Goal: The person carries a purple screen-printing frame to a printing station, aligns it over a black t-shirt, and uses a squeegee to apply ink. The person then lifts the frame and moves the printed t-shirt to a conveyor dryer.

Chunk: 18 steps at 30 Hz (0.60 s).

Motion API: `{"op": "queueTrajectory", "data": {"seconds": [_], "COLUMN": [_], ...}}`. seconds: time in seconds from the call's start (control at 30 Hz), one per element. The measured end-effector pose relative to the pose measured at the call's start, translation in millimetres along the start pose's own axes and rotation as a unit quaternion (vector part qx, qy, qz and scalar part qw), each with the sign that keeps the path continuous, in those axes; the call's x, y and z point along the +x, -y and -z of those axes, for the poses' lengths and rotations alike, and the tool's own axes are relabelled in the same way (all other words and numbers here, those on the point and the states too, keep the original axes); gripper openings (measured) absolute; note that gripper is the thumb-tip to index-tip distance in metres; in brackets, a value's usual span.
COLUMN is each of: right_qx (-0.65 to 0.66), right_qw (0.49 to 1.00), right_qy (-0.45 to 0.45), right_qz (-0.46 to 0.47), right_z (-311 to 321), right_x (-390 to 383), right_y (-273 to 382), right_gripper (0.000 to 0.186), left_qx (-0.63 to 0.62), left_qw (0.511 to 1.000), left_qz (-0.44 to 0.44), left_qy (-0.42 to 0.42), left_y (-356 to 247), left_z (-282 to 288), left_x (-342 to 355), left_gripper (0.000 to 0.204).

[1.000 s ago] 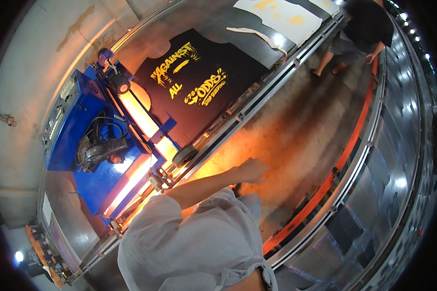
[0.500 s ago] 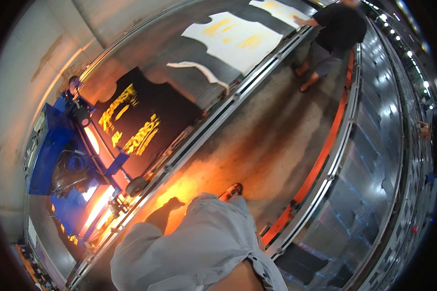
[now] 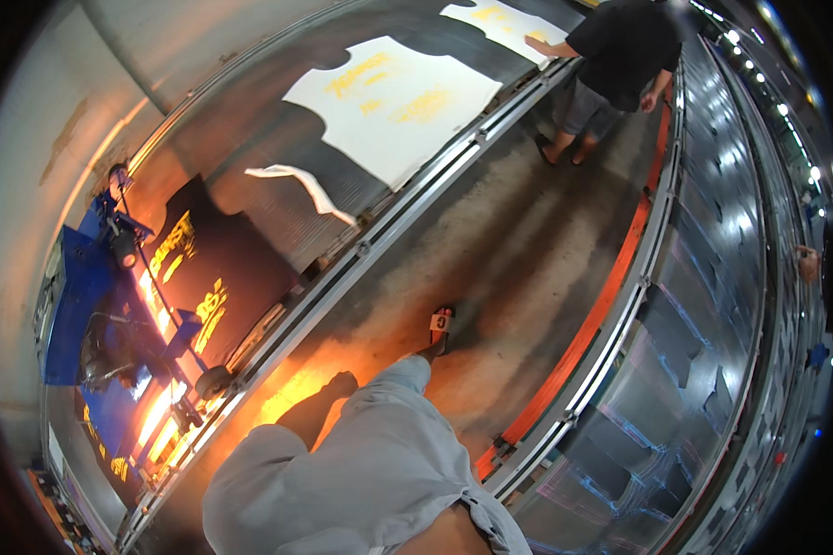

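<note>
Neither of my hands shows; only my legs in grey shorts and a sandalled foot come into the picture from below. To my left runs a long printing table. On it lies a black shirt-shaped cloth panel with yellow print, partly under a blue wheeled heater with glowing orange lamps. Farther along lie a curled white strip and a white cloth panel with pale yellow print. At the far end another person rests one hand on a second white panel.
A metal rail edges the left table. An orange strip runs along the right-hand table, which carries dark panels. Between the tables is a concrete aisle, where the other person stands. A wall rises at the far left.
My view has shifted along the aisle; the white panels and strip appear farther left and nearer. More of the black panel lies behind the heater. My sandalled foot appears farther forward.
</note>
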State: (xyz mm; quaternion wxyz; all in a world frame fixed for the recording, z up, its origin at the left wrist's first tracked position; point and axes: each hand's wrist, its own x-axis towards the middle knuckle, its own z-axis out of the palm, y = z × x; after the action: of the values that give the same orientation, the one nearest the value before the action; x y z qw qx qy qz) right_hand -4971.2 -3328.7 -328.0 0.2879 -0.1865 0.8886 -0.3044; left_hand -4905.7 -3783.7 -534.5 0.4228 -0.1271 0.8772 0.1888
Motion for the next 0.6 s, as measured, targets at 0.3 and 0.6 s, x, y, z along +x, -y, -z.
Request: {"op": "queueTrajectory", "data": {"seconds": [0.3,0.6], "right_qx": [-0.004,-0.053], "right_qw": [1.0,0.991], "right_qy": [-0.027,-0.054], "right_qz": [-0.005,0.111], "right_z": [66,110], "right_x": [64,98], "right_y": [-21,-54], "right_gripper": [0.049,0.048], "left_qx": [-0.521,-0.219], "left_qw": [0.79,0.23], "left_qz": [-0.173,-0.697], "left_qy": [-0.274,-0.643], "left_y": [-230,-344], "left_z": [339,619], "left_x": [17,-251], "left_gripper": [0.025,0.012]}}
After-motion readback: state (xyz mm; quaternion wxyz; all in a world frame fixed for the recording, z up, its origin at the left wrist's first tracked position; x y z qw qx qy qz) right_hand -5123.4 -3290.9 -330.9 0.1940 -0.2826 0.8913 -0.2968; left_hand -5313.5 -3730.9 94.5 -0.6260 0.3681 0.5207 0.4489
